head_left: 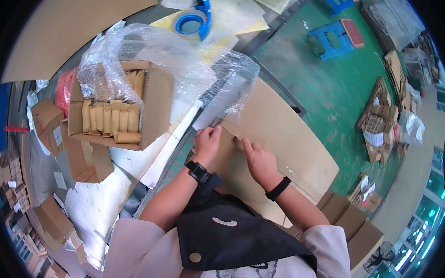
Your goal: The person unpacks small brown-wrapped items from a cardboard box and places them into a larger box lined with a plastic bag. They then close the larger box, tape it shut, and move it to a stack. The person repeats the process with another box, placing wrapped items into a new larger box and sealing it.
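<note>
A large brown cardboard box lies right in front of me, its broad flap spread out to the right. My left hand is closed at the near left corner of that flap, with fingers and thumb pinching the cardboard edge. Just to its right, my right hand rests its fingertips on the cardboard beside the seam. The index finger is stretched out, and I see nothing held in this hand. Its thumb is hidden underneath.
On the table at left stands an open carton of wrapped brown packets, partly covered by bubble wrap. A blue tape dispenser sits at the back. Blue stools and stacked cardboard stand on the green floor.
</note>
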A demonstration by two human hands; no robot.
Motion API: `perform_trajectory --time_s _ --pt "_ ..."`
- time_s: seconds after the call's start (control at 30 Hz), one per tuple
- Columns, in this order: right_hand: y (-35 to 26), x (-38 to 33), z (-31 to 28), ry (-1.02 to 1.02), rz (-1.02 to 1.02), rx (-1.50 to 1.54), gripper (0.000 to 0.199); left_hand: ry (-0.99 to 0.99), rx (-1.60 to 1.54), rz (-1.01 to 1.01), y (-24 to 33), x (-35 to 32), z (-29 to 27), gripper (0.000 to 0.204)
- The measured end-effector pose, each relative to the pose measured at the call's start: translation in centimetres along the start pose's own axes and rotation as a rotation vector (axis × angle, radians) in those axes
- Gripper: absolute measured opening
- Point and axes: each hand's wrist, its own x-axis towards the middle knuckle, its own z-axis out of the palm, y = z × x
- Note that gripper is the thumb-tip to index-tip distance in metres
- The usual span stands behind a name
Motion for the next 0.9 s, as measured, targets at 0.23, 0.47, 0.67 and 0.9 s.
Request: perform_trajectory --time_s 0.23,0.47,0.67,0.9 --pt "9.1 -13.0 3.3 -0.024 0.141 -0.125 0.04 -0.016 0.135 0.308 2.0 1.1 0.1 0.043" --pt "20.3 -30.9 5.1 -0.131 0.434 -0.268 0.032 -0.034 0.113 0.413 2.4 1.1 -0.3 0.041" --pt "34.1 -52.1 6.6 -0.379 1.013 -0.507 0.017 0.03 0.062 0.361 4.1 -0.7 -0.6 0.047" --pt "25.9 -41.3 -4.2 0.704 0.806 1.532 0.023 0.277 -0.325 0.541 -3.0 -7.7 -9.0 0.021"
